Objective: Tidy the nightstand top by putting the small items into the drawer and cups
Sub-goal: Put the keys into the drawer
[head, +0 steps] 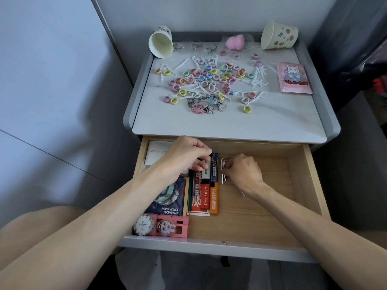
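Both hands in open drawer [314,185], centre frame. L hand [186,155] pinches white lighter [206,171], prob. lining it up w/ the other lighters. R hand [243,170] has fingers curled on hex keys [224,164], tips hidden. Hair ties [209,77] lie unsorted on nightstand top, upper frame, and cups [161,46] are tipped over.

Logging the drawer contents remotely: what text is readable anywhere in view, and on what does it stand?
"HONKAI STAR RAIL": dark blue box in the drawer, upside down to the camera.
"FANCL": white box, rest covered by the left hand.
Red lighter, orange lighter, round tin, pink packet: print too small or blurred to read.
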`<state>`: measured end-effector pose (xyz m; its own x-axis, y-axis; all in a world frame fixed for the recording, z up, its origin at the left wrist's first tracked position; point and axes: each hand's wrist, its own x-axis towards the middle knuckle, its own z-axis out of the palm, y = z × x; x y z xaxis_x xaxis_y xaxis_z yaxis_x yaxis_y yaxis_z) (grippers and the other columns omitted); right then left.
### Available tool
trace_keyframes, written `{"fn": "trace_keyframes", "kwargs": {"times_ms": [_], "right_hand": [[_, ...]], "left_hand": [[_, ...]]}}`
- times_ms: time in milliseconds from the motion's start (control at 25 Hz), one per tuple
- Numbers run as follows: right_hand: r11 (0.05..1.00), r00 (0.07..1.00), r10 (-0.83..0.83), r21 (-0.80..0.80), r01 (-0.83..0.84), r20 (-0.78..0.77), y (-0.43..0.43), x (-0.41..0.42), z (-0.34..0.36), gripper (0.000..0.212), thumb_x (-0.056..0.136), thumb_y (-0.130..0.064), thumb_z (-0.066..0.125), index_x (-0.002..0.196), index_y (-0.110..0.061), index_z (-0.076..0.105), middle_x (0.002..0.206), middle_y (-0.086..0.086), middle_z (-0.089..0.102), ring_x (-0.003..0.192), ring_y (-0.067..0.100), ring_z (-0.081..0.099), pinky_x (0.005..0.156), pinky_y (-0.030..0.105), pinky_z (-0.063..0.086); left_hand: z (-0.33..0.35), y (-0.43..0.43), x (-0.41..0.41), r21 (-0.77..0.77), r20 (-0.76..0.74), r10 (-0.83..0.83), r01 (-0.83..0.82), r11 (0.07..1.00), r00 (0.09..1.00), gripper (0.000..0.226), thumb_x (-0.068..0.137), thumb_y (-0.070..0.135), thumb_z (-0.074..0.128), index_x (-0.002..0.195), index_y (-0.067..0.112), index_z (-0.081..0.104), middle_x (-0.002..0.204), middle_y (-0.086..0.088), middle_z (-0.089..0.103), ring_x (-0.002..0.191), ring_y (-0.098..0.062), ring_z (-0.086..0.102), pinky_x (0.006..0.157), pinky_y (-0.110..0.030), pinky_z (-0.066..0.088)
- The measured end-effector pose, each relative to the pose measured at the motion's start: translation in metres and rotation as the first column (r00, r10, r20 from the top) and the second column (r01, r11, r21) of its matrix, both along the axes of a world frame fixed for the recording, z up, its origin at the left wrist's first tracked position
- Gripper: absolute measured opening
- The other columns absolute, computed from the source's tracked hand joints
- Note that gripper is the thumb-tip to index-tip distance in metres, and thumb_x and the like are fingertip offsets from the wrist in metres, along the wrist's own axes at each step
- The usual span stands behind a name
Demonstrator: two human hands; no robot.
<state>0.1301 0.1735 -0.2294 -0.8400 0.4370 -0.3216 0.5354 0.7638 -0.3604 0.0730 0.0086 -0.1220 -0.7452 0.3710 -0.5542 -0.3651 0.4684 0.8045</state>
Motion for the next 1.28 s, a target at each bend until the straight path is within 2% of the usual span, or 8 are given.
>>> {"fn": "trace_keyframes", "kwargs": {"times_ms": [280, 600, 680, 840, 960, 1040, 1160, 1280], "right_hand": [[0.999, 0.993, -0.006, -0.050, 0.001, -0.116, -0.005, -0.008, 0.002, 0.021, 0.084, -0.025, 0.072, 0.095, -0.007, 0.074, 0.095, 0.012, 0.073, 0.089, 0.031, 0.069, 0.073, 0.032, 0.055], [0.985, 0.970, -0.002, -0.169, -0.040, -0.242, 0.002, -0.002, 0.009, 0.017, 0.084, -0.011, 0.061, 0.091, -0.018, 0.075, 0.090, 0.005, 0.075, 0.086, 0.025, 0.071, 0.077, 0.033, 0.056], [0.995, 0.983, 0.025, -0.087, -0.041, -0.184, 0.011, 0.005, 0.015, 0.021, 0.083, -0.015, 0.056, 0.092, -0.022, 0.073, 0.092, 0.005, 0.075, 0.087, 0.028, 0.070, 0.074, 0.033, 0.056], [0.949, 0.939, 0.273, 0.104, -0.299, 0.210, 0.031, 0.034, 0.031, 0.045, 0.074, -0.035, 0.068, 0.118, -0.029, 0.061, 0.118, 0.003, 0.060, 0.102, 0.033, 0.062, 0.079, 0.034, 0.048], [0.892, 0.886, 0.438, 0.053, -0.450, 0.155, 0.030, 0.050, 0.029, 0.057, 0.076, -0.026, 0.072, 0.129, -0.026, 0.052, 0.125, 0.004, 0.048, 0.100, 0.032, 0.063, 0.081, 0.035, 0.050], [0.916, 0.918, 0.393, 0.063, -0.395, 0.052, 0.025, 0.050, 0.021, 0.051, 0.079, -0.023, 0.073, 0.127, -0.018, 0.055, 0.121, 0.010, 0.051, 0.096, 0.032, 0.063, 0.079, 0.033, 0.050], [0.990, 0.990, 0.136, -0.023, -0.137, -0.038, 0.021, 0.038, 0.018, 0.039, 0.082, -0.030, 0.075, 0.106, -0.002, 0.063, 0.106, 0.018, 0.062, 0.090, 0.033, 0.063, 0.074, 0.033, 0.050], [0.975, 0.974, 0.220, -0.025, -0.222, -0.051, 0.021, 0.033, 0.025, 0.043, 0.083, -0.029, 0.074, 0.116, -0.004, 0.063, 0.114, 0.015, 0.063, 0.102, 0.032, 0.061, 0.083, 0.035, 0.050]], "left_hand": [[-0.001, -0.005, -0.004, 0.006, 0.022, 0.034, -0.034, 0.999, 0.999, 0.012, 0.094, 0.012, 0.066, 0.102, 0.003, 0.068, 0.092, -0.016, 0.076, 0.071, -0.022, 0.072, 0.067, -0.030, 0.060], [0.002, -0.008, -0.004, 0.012, 0.033, 0.057, -0.058, 0.998, 0.998, 0.014, 0.094, 0.011, 0.066, 0.104, 0.002, 0.067, 0.090, -0.017, 0.076, 0.070, -0.023, 0.072, 0.061, -0.027, 0.058], [0.003, -0.010, -0.004, 0.008, 0.024, 0.050, -0.050, 0.999, 0.998, 0.014, 0.094, 0.011, 0.065, 0.104, 0.002, 0.067, 0.090, -0.017, 0.076, 0.069, -0.023, 0.072, 0.060, -0.026, 0.058], [0.005, -0.011, -0.004, 0.001, 0.019, 0.020, -0.020, 1.000, 1.000, 0.014, 0.094, 0.012, 0.065, 0.104, 0.002, 0.067, 0.091, -0.017, 0.076, 0.068, -0.022, 0.071, 0.058, -0.026, 0.057], [0.005, -0.012, -0.002, 0.003, 0.014, 0.012, -0.012, 1.000, 1.000, 0.014, 0.094, 0.013, 0.065, 0.104, 0.002, 0.067, 0.090, -0.017, 0.076, 0.067, -0.022, 0.071, 0.057, -0.025, 0.057], [0.005, -0.012, -0.002, 0.002, 0.014, 0.010, -0.010, 1.000, 1.000, 0.014, 0.094, 0.013, 0.065, 0.104, 0.002, 0.067, 0.089, -0.017, 0.076, 0.065, -0.021, 0.071, 0.057, -0.025, 0.057], [0.004, -0.011, -0.002, -0.002, 0.021, 0.014, -0.014, 1.000, 1.000, 0.015, 0.094, 0.013, 0.065, 0.104, 0.002, 0.067, 0.087, -0.016, 0.076, 0.063, -0.021, 0.071, 0.058, -0.026, 0.057], [0.004, -0.011, -0.003, -0.006, 0.023, 0.015, -0.015, 1.000, 1.000, 0.015, 0.095, 0.013, 0.065, 0.105, 0.002, 0.066, 0.088, -0.017, 0.076, 0.063, -0.021, 0.071, 0.058, -0.026, 0.057]]}}
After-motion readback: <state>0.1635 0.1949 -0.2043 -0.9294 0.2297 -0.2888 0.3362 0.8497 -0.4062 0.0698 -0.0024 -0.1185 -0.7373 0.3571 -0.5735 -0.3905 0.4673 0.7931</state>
